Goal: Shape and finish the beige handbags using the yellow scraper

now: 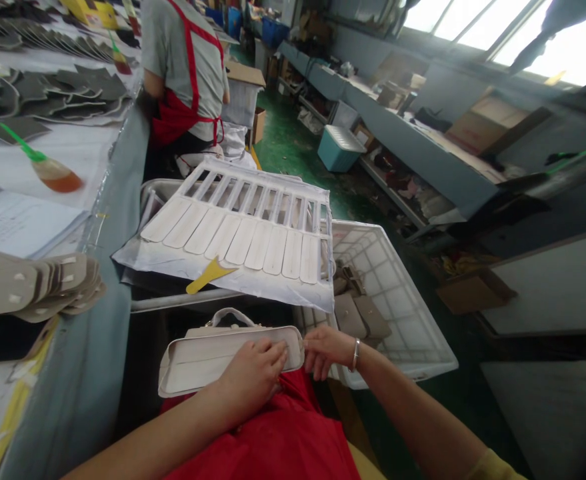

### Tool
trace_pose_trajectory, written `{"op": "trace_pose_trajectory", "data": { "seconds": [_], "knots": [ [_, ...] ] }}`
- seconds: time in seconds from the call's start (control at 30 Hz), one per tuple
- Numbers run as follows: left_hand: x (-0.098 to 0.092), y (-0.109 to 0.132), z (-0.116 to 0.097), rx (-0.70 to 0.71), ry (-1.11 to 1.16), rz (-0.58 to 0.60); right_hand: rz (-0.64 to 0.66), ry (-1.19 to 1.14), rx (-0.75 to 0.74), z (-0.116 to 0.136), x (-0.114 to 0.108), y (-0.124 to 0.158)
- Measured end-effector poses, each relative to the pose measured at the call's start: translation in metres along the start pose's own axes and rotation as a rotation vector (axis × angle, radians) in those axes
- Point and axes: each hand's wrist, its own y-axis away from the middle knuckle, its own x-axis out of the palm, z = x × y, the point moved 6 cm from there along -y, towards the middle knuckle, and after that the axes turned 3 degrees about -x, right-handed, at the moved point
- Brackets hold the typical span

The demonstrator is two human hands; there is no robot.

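Handbag [210,363] in pale material sits at your lap, against your red apron [277,440], tipped so that its long flat panel [187,373] faces up at you and its handle [230,312] arches out on the far side; held that way, the panel and its rim are probably easiest for you to see and reach. Your left hand [260,360] lies across that panel, fingers close together and slightly bent, likely to steady it; I cannot tell whether the thumb grips from below. Your right hand [323,350] has its fingers curled in at the right-hand corner and seems to pinch the edge there, which suggests that one hand braces while the other handles that corner.

Just beyond, a slotted frame [273,283] rests across a bin [165,305], perhaps as a makeshift work surface within your reach. Pale strips [243,243] lie on it side by side, an arrangement that keeps each one separate, and a yellow scraper [210,275] rests at their near ends. To your right, a white crate [417,327] contains brownish pieces [350,317], presumably gathered there to stay together. On the desk [73,373] at your left, beige panels [35,287] lie fanned in a stack, each edge probably easier to pick up.
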Motion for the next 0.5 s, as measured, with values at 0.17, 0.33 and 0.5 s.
{"op": "trace_pose_trajectory", "data": {
  "seconds": [0.17, 0.33, 0.5],
  "knots": [
    [-0.0008, -0.0015, 0.0011, 0.0, 0.01, 0.022, -0.056, 0.009, -0.081, -0.0041, -0.0041, -0.0072],
    [-0.0034, -0.0025, 0.0011, 0.008, 0.011, 0.024, -0.126, 0.043, -0.139, -0.0006, -0.0048, -0.0088],
    [-0.0016, -0.002, 0.0036, 0.014, 0.025, 0.02, -0.163, 0.169, -0.023, 0.0038, -0.0047, -0.0109]
  ]
}}
